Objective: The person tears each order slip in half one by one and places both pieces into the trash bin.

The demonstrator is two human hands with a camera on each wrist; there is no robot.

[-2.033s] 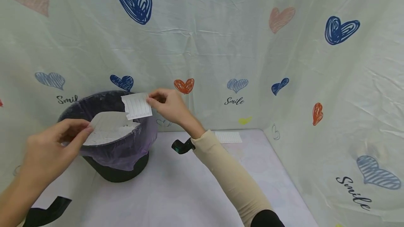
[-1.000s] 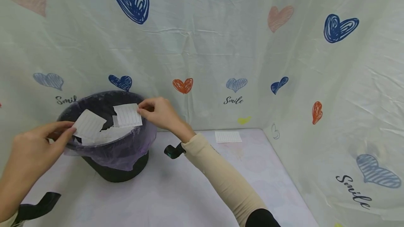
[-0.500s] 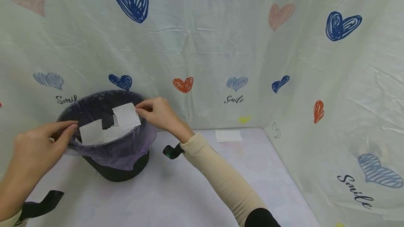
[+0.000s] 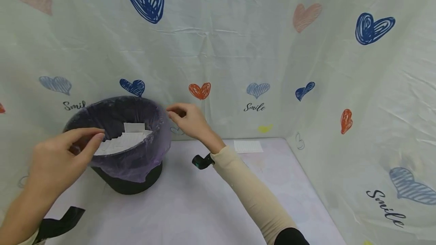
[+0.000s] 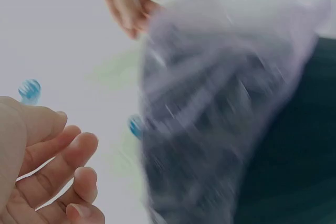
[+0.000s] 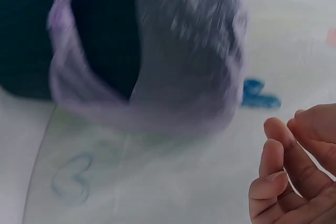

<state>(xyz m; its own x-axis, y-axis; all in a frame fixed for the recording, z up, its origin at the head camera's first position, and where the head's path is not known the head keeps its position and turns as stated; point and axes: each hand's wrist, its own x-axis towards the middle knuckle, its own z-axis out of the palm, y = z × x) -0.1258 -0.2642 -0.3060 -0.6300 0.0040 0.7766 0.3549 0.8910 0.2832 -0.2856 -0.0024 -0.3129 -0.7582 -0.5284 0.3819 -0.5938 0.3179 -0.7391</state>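
A dark trash bin [image 4: 127,188] stands at the left of the table, lined with a purple plastic bag [image 4: 133,171] folded over its rim. Torn white paper pieces [image 4: 124,142] lie inside. My left hand [image 4: 64,158], loosely curled with nothing in it, hovers at the bin's front left rim. On the other side, my right hand [image 4: 192,122] hangs beside the upper right of the rim, its fingers relaxed and bare. Both wrist views show the fingertips apart from the bag; the left wrist view of the bag is blurred.
A lined sheet of paper [image 4: 248,146] lies near the back edge of the white table [image 4: 204,207]. Behind and to the right hangs a pale curtain [image 4: 225,41] printed with hearts, close to the bin.
Each hand has let go of its torn paper piece, and the pieces have dropped into the bin. The right hand has drawn away to the right; the left has shifted slightly right.
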